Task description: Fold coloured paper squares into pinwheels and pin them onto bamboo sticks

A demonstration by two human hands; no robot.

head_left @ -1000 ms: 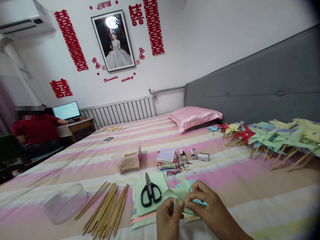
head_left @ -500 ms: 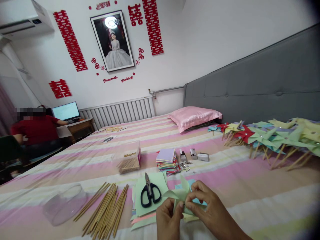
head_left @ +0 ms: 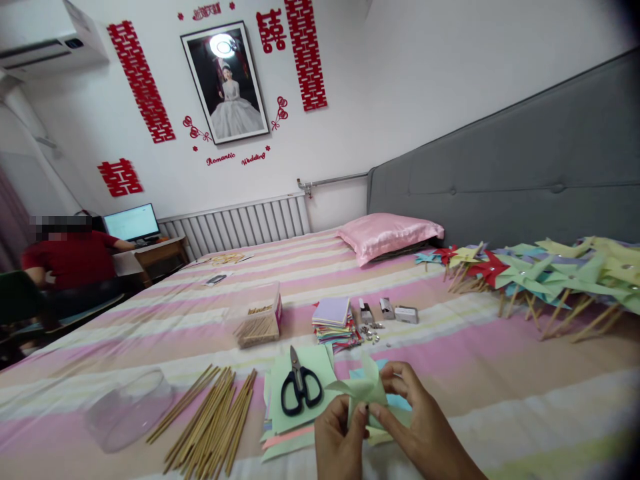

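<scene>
A pale green paper pinwheel (head_left: pixel 369 389), its points folded toward the middle, is held between both hands near the bed's front. My left hand (head_left: pixel 340 437) pinches its lower left part, with the thumb close to a small dark spot at the centre. From the right, my right hand (head_left: pixel 417 420) grips the paper, its thumb also near that centre. Just left of the hands, dark-handled scissors (head_left: pixel 301 385) lie on a stack of green paper sheets (head_left: pixel 317 360). Light blue paper (head_left: pixel 400 402) shows partly behind my right hand.
Bundled wooden sticks (head_left: pixel 213 420) and a clear plastic container (head_left: pixel 133 407) lie at left. Beyond are a box of sticks (head_left: pixel 260 323), a stack of coloured squares (head_left: pixel 333 317), metal pins (head_left: pixel 371 333) and small boxes (head_left: pixel 406 315). Several finished pinwheels (head_left: pixel 530 273) lie right. A person (head_left: pixel 70 267) sits at a desk.
My right fingers have shifted slightly, and the right thumb now lies nearer the pinwheel's centre. The paper stays between both hands; the surrounding things have not moved.
</scene>
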